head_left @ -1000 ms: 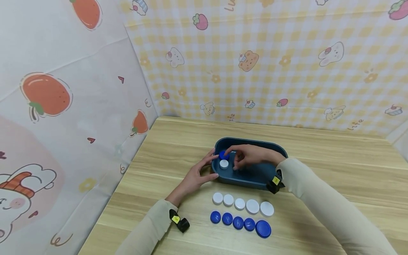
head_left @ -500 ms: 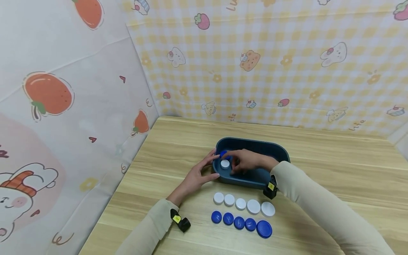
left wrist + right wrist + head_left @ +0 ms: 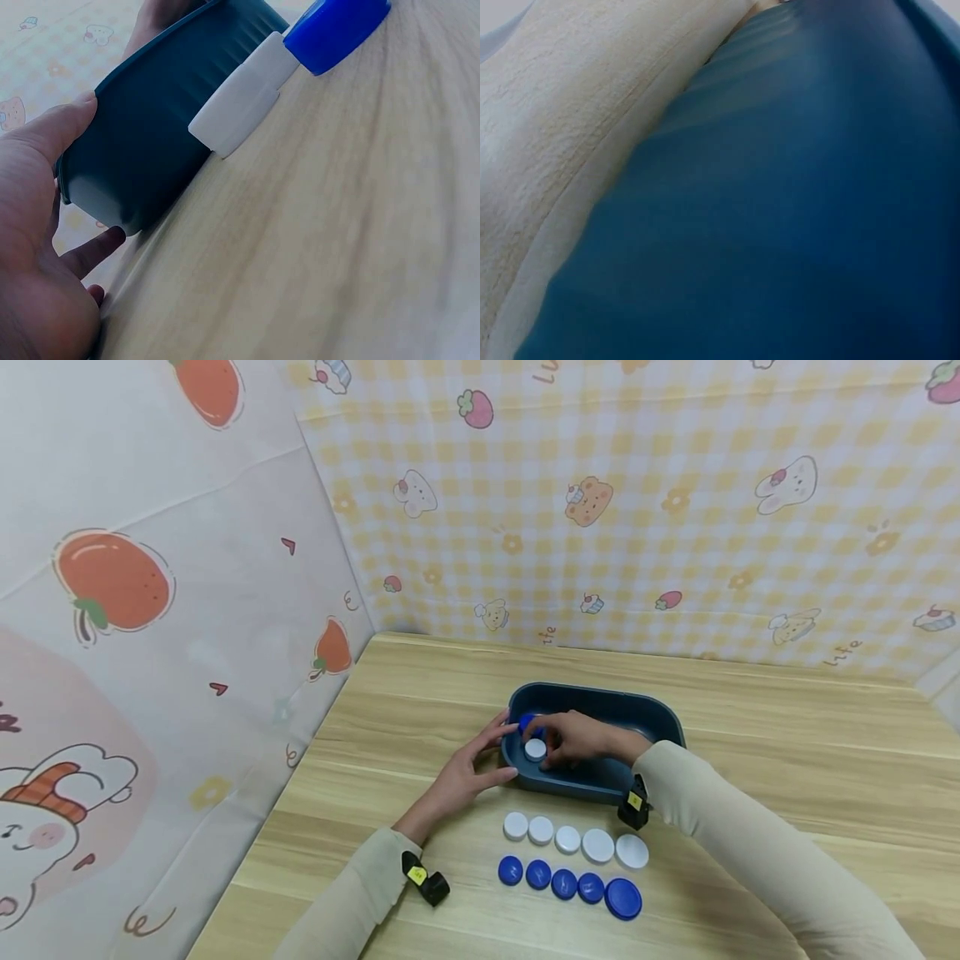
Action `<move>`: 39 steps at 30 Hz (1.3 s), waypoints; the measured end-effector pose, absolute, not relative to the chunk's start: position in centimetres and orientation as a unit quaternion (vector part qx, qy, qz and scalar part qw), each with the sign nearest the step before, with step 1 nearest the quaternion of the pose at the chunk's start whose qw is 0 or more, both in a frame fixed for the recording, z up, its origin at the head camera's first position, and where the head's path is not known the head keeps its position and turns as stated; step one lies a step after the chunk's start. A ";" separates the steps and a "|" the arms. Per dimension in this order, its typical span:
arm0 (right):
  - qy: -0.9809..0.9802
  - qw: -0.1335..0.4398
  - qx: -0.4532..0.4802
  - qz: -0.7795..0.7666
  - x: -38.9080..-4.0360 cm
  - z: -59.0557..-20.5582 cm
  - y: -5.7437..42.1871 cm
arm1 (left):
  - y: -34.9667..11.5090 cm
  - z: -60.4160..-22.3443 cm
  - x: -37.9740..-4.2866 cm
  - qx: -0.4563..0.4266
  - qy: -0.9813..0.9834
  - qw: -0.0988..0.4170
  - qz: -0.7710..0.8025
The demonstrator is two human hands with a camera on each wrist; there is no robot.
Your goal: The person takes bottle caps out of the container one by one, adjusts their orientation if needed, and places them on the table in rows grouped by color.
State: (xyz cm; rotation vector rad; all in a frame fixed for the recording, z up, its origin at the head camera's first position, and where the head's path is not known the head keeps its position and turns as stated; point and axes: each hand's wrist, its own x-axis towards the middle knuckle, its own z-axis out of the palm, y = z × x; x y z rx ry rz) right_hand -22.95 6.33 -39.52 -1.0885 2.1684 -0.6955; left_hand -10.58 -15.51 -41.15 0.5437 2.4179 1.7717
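A dark blue-green plastic tub (image 3: pixel 573 789) stands on the wooden table. My left hand (image 3: pixel 457 781) holds its left end, thumb on the front rim and fingers round the end; the left wrist view shows the thumb (image 3: pixel 71 120) at the rim. Inside the tub, my right hand (image 3: pixel 577 737) has thumb and index finger curled about a white bottle cap (image 3: pixel 535 749). Behind that lies a blue bottle cap (image 3: pixel 527 722), partly covered by the index finger. The right wrist view shows only sleeve (image 3: pixel 592 112) and the tub's wall (image 3: pixel 780 202); the hand is hidden there.
In front of the tub runs a row of several white caps (image 3: pixel 567 839), with a row of several blue caps (image 3: pixel 564 884) nearer me. The table (image 3: pixel 750 735) meets a checked cloth backdrop (image 3: pixel 637 552) behind and a printed cloth (image 3: pixel 225 577) at left.
My right hand has drawn back slightly toward the front and closed its fingers about the white cap. This cap has shifted a little right, away from the blue one. My left hand stays put.
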 end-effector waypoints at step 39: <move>0.825 0.242 -0.458 -0.227 -21.8 -35.8 9.9 | -15.8 -44.1 -11.7 0.161 0.796 0.032 0.583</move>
